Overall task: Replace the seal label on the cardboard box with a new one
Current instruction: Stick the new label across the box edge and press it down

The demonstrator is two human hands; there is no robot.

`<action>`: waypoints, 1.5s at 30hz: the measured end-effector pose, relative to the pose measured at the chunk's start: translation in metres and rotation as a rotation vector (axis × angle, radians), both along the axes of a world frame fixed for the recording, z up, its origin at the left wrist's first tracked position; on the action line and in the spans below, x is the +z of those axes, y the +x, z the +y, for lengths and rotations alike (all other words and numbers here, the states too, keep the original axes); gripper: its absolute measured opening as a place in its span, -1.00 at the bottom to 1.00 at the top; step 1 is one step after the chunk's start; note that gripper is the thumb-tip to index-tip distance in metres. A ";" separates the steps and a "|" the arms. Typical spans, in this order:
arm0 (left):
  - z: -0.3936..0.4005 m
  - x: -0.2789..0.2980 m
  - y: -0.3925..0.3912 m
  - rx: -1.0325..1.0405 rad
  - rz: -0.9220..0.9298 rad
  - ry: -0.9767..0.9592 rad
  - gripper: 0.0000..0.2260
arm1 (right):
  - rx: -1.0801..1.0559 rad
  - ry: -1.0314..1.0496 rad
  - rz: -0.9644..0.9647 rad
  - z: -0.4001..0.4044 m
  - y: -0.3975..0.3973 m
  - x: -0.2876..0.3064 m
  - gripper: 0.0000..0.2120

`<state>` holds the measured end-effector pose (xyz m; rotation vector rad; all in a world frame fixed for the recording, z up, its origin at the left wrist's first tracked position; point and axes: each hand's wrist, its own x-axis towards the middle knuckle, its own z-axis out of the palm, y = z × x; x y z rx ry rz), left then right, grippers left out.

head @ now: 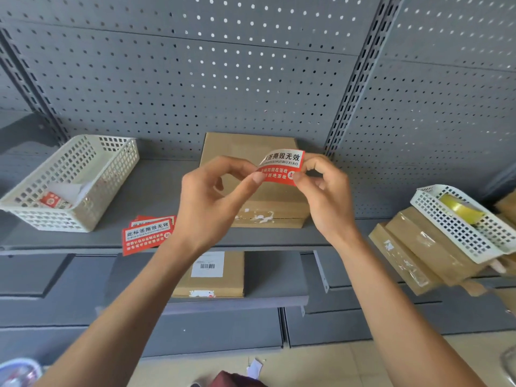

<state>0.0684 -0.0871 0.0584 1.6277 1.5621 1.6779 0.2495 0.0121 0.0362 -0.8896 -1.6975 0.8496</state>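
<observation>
A red and white seal label [282, 166] is held up in the air between both hands, in front of the cardboard box [251, 174] that lies flat on the grey shelf [156, 191] just behind them. The left hand [215, 196] pinches the label's left edge between thumb and forefinger, the other fingers curled loosely above. The right hand [324, 191] pinches the right edge the same way, its fingers bent inward. The label bows slightly between the two grips, its printed face toward the camera. White and red scraps of torn sticker [258, 216] cling along the box's near edge, below the hands. A small stack of spare labels [148, 234] lies on the shelf near the left wrist, overhanging the front lip. Further left stands a cream basket [81, 174] with label scraps inside. On the lower shelf sits a second box [212, 275] bearing a barcode sticker. To the right, a white basket [463, 222] rests on more flat boxes
</observation>
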 end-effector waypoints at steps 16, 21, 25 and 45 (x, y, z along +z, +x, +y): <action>-0.015 -0.037 -0.014 0.210 0.067 -0.056 -0.95 | -0.016 -0.080 -0.076 -0.043 -0.004 -0.020 -0.91; -0.025 -0.062 -0.004 0.288 0.050 -0.125 -0.95 | -0.050 -0.051 -0.137 -0.055 -0.005 -0.035 -0.92; -0.027 -0.076 0.005 0.309 0.022 -0.186 -0.94 | -0.057 -0.046 -0.185 -0.058 -0.003 -0.052 -0.93; -0.025 -0.095 0.008 0.288 -0.159 -0.202 -0.95 | -0.155 -0.127 -0.171 -0.065 0.002 -0.068 -0.95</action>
